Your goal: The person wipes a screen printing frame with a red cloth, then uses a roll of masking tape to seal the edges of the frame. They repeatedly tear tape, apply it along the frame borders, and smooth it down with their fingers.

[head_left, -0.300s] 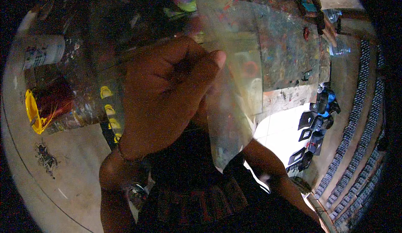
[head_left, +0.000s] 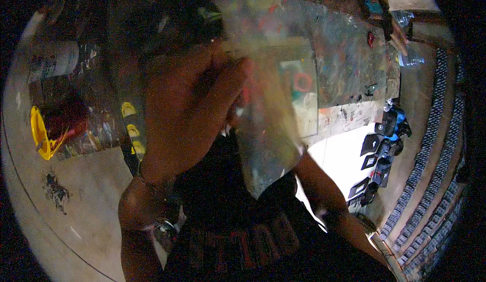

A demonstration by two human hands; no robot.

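Holding the cloudy film (head_left: pixel 266 163) taut, w/o creases, seems best: L hand (head_left: pixel 192 110) looks pinched on its edge, up btwn. head & desk (head_left: pixel 349 64); R forearm (head_left: pixel 324 193) visible, R hand hidden, grip unclear.

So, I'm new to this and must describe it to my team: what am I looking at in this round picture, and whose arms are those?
There is no machine here, just a person's bare hands. A wide fisheye camera worn on the head looks down, so edges bend; the arms are the wearer's own. The left hand is curled and appears to pinch a translucent sheet. The right forearm runs up to the sheet; that hand is hard to make out. Beyond is a paint-spotted worktop with a small red item. At left is a dark red container with a yellow rim.
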